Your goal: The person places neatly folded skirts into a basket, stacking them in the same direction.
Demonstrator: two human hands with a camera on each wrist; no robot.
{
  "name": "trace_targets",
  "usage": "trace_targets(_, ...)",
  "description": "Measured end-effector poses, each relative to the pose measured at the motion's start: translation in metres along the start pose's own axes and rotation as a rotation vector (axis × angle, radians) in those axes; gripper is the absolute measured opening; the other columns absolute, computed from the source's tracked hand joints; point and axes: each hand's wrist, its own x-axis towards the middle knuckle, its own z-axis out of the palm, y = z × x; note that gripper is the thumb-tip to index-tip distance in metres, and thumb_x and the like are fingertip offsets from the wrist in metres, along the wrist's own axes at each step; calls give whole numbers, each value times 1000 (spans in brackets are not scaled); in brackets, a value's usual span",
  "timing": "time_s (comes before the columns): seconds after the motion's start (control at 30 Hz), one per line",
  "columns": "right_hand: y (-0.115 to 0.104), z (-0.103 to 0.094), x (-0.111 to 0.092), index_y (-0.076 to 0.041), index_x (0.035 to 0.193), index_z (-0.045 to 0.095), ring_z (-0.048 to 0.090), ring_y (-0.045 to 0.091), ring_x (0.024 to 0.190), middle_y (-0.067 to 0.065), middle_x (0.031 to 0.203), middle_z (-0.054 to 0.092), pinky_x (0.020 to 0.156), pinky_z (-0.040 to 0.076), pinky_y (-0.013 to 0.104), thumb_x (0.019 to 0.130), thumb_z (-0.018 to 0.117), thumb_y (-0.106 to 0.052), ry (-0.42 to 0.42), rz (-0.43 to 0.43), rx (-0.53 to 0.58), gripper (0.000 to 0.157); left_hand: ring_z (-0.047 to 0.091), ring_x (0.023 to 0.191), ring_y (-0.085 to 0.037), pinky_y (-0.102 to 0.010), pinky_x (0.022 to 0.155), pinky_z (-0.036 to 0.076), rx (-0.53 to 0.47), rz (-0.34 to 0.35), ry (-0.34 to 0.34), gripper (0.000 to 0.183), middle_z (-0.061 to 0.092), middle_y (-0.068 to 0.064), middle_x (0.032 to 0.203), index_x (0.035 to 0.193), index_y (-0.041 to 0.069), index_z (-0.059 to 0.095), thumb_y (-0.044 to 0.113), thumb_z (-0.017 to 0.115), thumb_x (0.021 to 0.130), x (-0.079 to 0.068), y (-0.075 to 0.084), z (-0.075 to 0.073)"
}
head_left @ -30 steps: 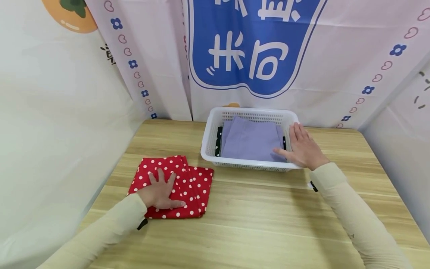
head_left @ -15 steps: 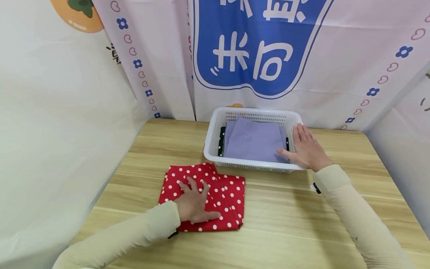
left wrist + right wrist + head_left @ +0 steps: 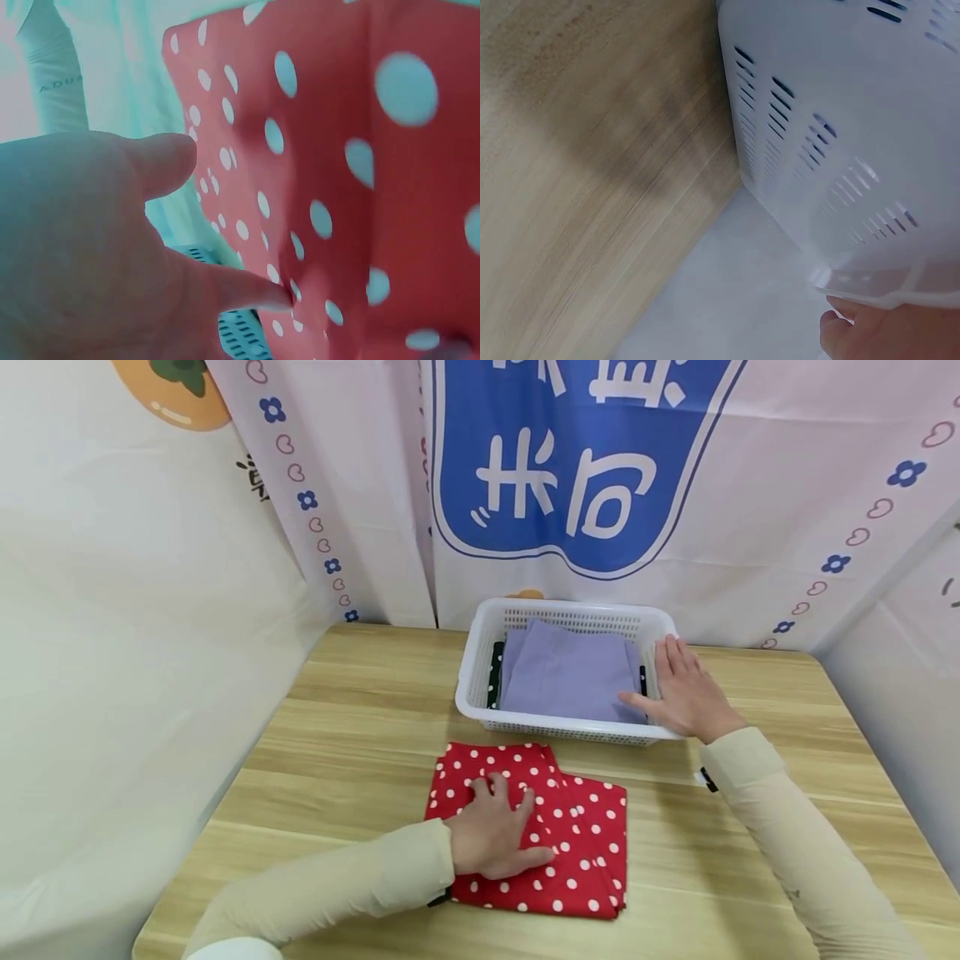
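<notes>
A folded red cloth with white polka dots [image 3: 585, 835] lies flat on the table in front of the basket. My left hand [image 3: 495, 831] rests on it with fingers spread; in the left wrist view the fingertips touch the cloth [image 3: 322, 150]. A white perforated plastic basket [image 3: 555, 727] stands at the back of the table. Inside is folded lavender cloth [image 3: 573, 672], with dark dotted fabric [image 3: 495, 677] showing at its side. My right hand [image 3: 686, 689] rests on the basket's right rim, fingers straight along it and thumb reaching inward over the lavender cloth.
The wooden tabletop [image 3: 337, 710] surrounds the basket and the red cloth. A printed curtain [image 3: 390, 527] hangs behind the table's back edge. White sheets [image 3: 150, 652] hang along the left and right sides.
My left hand has slid the red cloth rightward and a little nearer, so it now lies in front of the basket. The right hand and the basket have stayed in place.
</notes>
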Motion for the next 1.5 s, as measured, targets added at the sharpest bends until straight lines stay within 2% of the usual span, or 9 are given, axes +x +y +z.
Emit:
trace_targets(0.3,-2,2,2,4,152,-7,-8,44,149,25,161,-12,119,3,64,85,35,-80,5,0,25,115,36,131,-36,-43,80,60,-78,61,29,76,38,-14,144,146,33,42,71,55,81,21,8,-10)
trace_targets(0.4,-1,3,4,3,152,-7,-6,44,149,24,161,-10,119,5,65,87,36,-76,32,2,72,111,42,129,-31,-47,89,56,-192,90,69,73,44,-12,142,143,25,47,66,58,83,23,-7,-17)
trace_targets(0.5,1,4,2,-2,155,6,26,43,141,27,156,18,110,29,65,92,43,-64,137,12,186,95,51,118,-22,-41,91,54,-343,158,147,64,54,-9,131,135,15,55,56,60,87,23,-28,-24)
trace_targets(0.67,6,-2,-16,-5,148,32,55,40,107,22,128,52,80,50,61,98,45,-44,320,77,340,65,58,85,-14,-28,72,53,-556,221,227,39,64,-2,98,113,10,65,43,62,92,27,-65,-27)
trace_targets(0.8,7,-10,-42,-3,140,47,58,42,111,24,129,57,84,51,60,98,46,-39,401,111,382,55,59,67,-12,-27,60,53,-705,148,191,29,66,-3,83,100,11,64,39,61,93,29,-94,-23)
trace_targets(0.93,6,-20,-71,-6,114,66,65,30,88,15,106,70,69,56,38,96,50,-33,440,108,383,36,58,58,-17,-28,54,50,-799,62,77,34,66,-14,79,100,8,63,41,60,93,27,-116,-17)
trace_targets(1.17,1,-14,-119,-11,95,72,63,14,70,5,83,72,55,52,24,98,52,-38,125,138,447,34,68,98,-26,-40,79,61,-1097,14,-112,42,67,-14,112,110,0,62,39,59,95,21,-137,-6)
trace_targets(1.33,0,7,-135,9,117,62,72,22,88,17,101,73,74,61,32,100,51,-31,-220,204,740,45,65,112,-32,-47,91,56,-1368,52,-249,44,62,-23,123,123,-7,58,29,52,98,21,-147,1)
trace_targets(1.5,7,25,-138,21,132,41,68,31,109,30,124,62,90,57,40,103,43,-29,-454,208,1079,58,66,104,-31,-48,90,57,-1448,21,-289,45,61,-25,119,125,-11,53,23,52,96,15,-148,12)
